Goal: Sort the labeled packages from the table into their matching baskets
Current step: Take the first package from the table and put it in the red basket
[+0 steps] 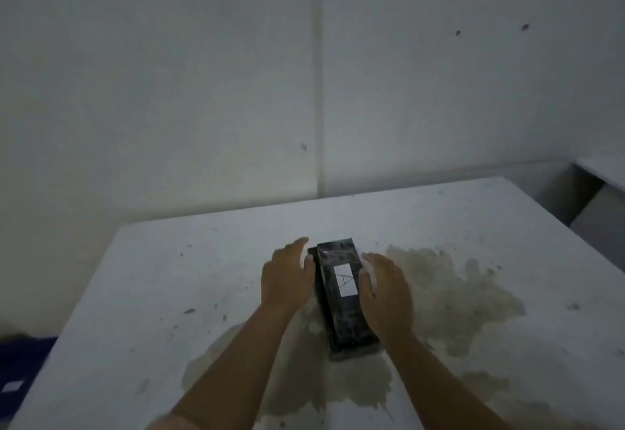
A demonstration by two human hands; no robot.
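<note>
A long black package wrapped in shiny film lies on the white table, running away from me. A white label marked "A" sits on its top face. My left hand is flat against the package's left side, fingers straight and apart. My right hand is against its right side, fingers slightly curled. Both hands flank the package; I cannot tell whether they press it. The package rests on the table.
The table carries a large brownish stain under and right of the package, plus dark specks. A dark blue basket with a small white label shows at the lower left, below the table edge. Grey walls stand behind; another white surface lies far right.
</note>
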